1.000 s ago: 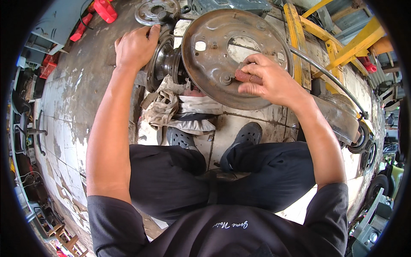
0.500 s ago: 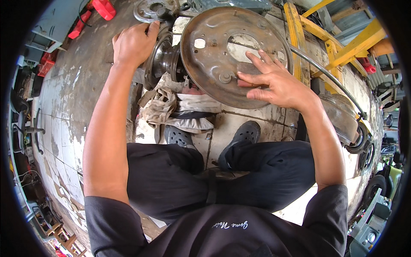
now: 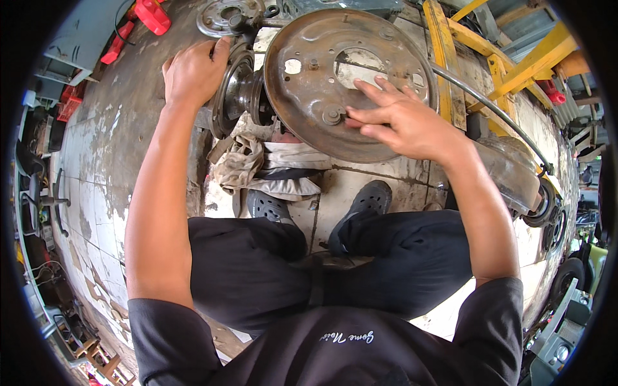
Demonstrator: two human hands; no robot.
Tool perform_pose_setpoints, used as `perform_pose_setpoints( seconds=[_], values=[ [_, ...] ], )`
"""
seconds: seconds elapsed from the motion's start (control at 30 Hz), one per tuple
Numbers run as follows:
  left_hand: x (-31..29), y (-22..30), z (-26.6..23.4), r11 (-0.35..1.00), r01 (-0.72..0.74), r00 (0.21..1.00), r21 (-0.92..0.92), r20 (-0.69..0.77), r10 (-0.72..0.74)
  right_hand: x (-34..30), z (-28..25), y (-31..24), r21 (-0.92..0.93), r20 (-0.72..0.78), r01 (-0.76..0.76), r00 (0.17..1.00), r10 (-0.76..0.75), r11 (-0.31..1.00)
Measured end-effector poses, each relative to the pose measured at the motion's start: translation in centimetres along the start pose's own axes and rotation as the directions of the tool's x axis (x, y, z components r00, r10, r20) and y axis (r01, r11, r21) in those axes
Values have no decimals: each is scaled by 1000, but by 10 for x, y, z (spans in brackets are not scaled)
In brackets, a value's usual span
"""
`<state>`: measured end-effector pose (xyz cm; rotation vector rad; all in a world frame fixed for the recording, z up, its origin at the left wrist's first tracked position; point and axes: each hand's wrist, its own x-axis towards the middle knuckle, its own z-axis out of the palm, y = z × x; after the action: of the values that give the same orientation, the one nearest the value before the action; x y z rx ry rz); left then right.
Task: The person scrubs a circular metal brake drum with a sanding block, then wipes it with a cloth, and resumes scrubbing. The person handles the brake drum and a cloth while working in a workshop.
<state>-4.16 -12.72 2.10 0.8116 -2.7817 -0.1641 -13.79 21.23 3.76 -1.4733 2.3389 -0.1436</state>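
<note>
A round, rusty brake backing plate (image 3: 302,96) stands tilted in front of me, with a large centre hole and several bolts. My right hand (image 3: 402,119) lies across its right part, fingers spread and stretched out; a small reddish-brown edge shows by the fingertips, and what is under the palm is hidden. My left hand (image 3: 195,74) is closed beside a worn metal hub flange (image 3: 237,87), its thumb near a rounded metal end (image 3: 238,24). The curled fingers hide what they grip. Crumpled, dirty cloth (image 3: 241,164) hangs below the hub.
A yellow metal frame (image 3: 444,58) and a long thin rod (image 3: 496,106) are at the right, above a rusty cylindrical part (image 3: 505,170). Another round flange (image 3: 222,18) lies at the far left. Red tools (image 3: 153,16) sit farther left. My shoes (image 3: 370,202) rest on stained tiles.
My right hand has slid slightly left over the plate. The brown flat piece seen under its fingers before is now almost wholly hidden. The left hand stays beside the hub; the view has shifted slightly.
</note>
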Motion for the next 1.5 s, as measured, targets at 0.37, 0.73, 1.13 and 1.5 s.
perform_pose_setpoints(
  seconds=[0.37, 0.73, 1.13, 1.5],
  values=[
    [-1, 4, 1, 999, -28, 999, 16, -25, 29, -7, -2, 8, -68, 45, -8, 999, 11, 998],
    [-2, 5, 3, 998, -48, 998, 27, -39, 49, -10, 2, 9, -95, -2, -7, 1000, 7, 995],
    [2, 7, 5, 993, -89, 993, 79, -76, 95, -6, 6, 1, -117, -14, -14, 1000, 12, 993],
    [1, 3, 4, 996, -80, 993, 39, -80, 83, 0, 13, 2, -95, -63, 22, 998, -28, 995]
  ],
)
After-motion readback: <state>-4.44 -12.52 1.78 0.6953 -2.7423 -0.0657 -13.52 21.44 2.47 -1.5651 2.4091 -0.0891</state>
